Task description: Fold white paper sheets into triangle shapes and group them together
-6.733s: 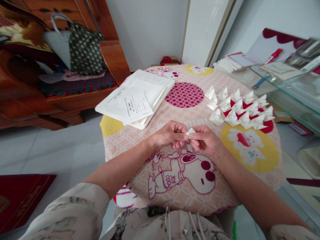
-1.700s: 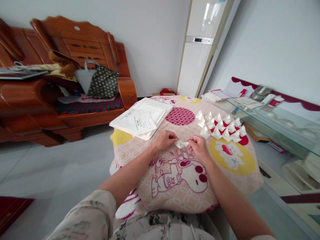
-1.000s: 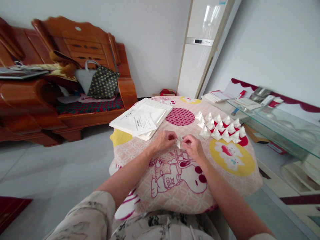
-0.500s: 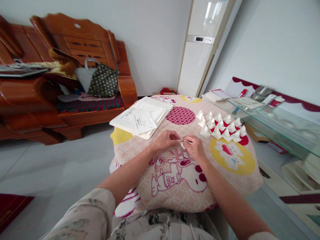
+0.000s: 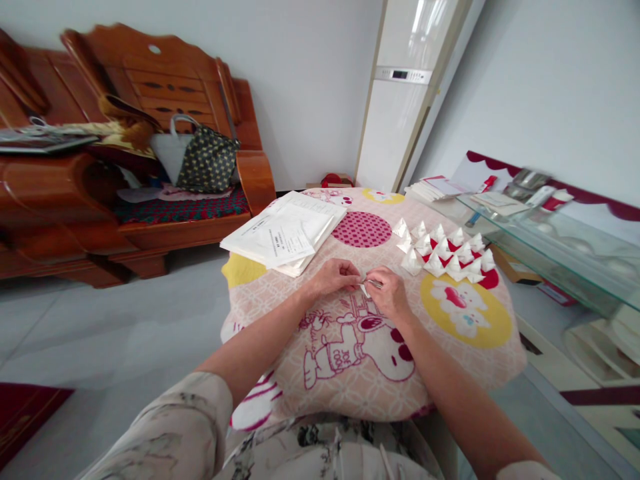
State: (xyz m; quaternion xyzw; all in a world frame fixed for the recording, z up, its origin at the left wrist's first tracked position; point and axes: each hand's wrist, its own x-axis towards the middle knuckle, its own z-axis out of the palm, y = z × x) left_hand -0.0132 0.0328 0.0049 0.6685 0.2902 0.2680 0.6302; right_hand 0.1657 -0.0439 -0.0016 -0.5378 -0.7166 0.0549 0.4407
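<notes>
Both hands meet over the middle of the cloth-covered table [image 5: 350, 400]. My left hand [image 5: 336, 277] pinches one side of a small folded piece of white paper [image 5: 365, 291]. From the other side, my right hand [image 5: 389, 291] grips the same paper between thumb and fingers. Much of the paper is hidden by the fingers. To the right stand several pointed folded-paper shapes [image 5: 442, 249] in rows. A stack of printed paper sheets [image 5: 285, 233] lies beyond my left hand.
A glass-topped cabinet [image 5: 565, 247] adjoins the table on the right, with papers and metal bowls [image 5: 530, 179] on it. At the left is a wooden sofa [image 5: 190, 73] holding a dark patterned bag [image 5: 207, 160]. A tall white air conditioner [image 5: 395, 120] stands behind.
The camera view has shifted very slightly. Both hands keep hold of the folded paper in nearly the same place, with only small finger movement.
</notes>
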